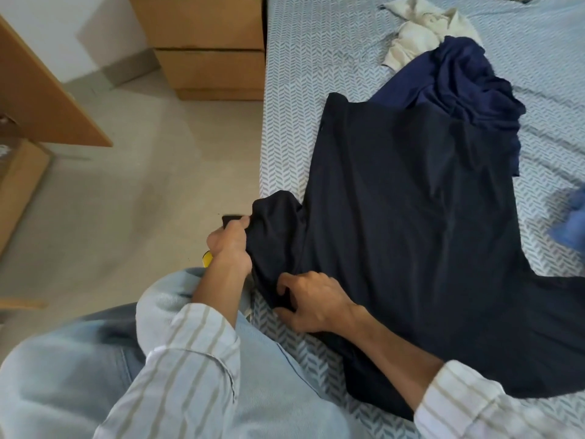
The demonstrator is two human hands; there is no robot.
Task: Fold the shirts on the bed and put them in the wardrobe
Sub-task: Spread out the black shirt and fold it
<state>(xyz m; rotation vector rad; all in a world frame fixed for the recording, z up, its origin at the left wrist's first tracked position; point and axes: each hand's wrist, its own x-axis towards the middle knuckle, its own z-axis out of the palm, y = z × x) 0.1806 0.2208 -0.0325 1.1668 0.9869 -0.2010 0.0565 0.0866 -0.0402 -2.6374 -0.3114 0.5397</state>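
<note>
Head view: bed with a pale blue-and-white herringbone sheet [316,90] fills the right side, grey floor to its left. Large dark navy shirt [411,201] lies spread flat on the sheet, its near sleeve bunched over the bed edge, right at both sets of fingers. Beyond it, well past the fingertips, a crumpled royal-blue shirt [459,83] overlaps the navy one's far end, and a cream collared shirt [421,30] lies crumpled touching the blue one's far side. Light wood drawer unit [205,49] stands against the bed, far ahead of the left fingers. Tan wooden panel [41,99] angles in at left, well apart from both hands. Blurred blue cloth [569,220] at the right frame edge, type unclear.

Left hand [229,245]: fingers curled, clamped on the sleeve end just off the bed edge. Small black object just beyond its fingertips, unidentifiable. Right hand [311,301]: fingers bent and spread, thumb and fingertips gripping a fold of the sleeve near the shoulder. Both forearms bare, striped cream cuffs pushed up. Wardrobe not identifiable here.
</note>
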